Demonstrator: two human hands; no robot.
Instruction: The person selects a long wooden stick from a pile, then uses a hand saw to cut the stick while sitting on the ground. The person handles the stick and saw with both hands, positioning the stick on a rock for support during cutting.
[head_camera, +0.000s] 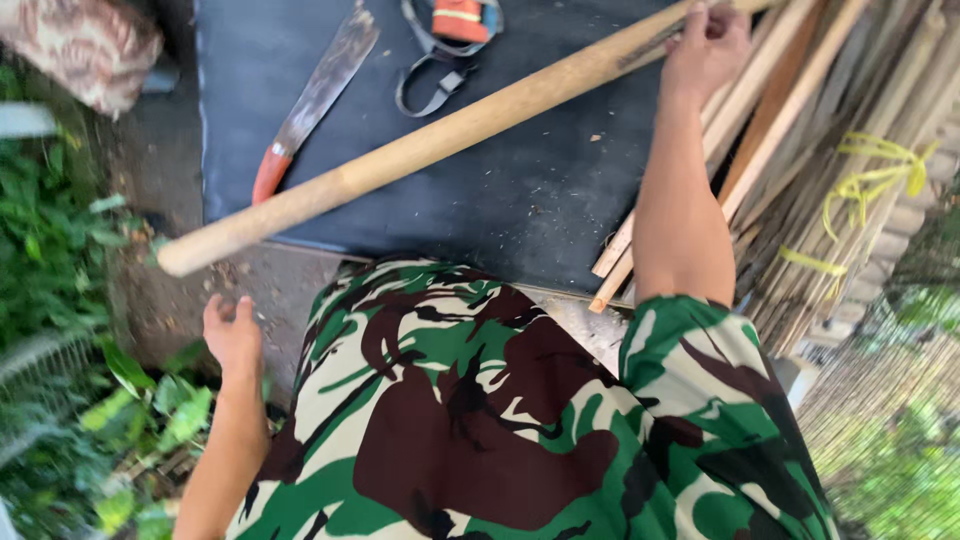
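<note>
We've got a long pale pole (440, 135) up off the ground, slanting from near left to far right above the dark mat (500, 200). Our right hand (705, 45) is wrapped tight around its far end, fingers closed on the wood. Our left hand (232, 335) hangs low on the near left, fingers loosely curled, holding nothing, just under the pole's free end. The pole looks smooth and stripped clean along its length, so the rough shaping seems done; whatever cutting remains, we can't tell from here. Fine shavings dust the mat. Far on the mat lies a big knife (315, 95) with an orange handle, untouched, and beside it an orange tool with a grey strap (450, 40). To the right, a stack of split slats (800, 130), some tied with yellow cord (870, 175). Green leaves (60, 240) crowd the left edge.
</note>
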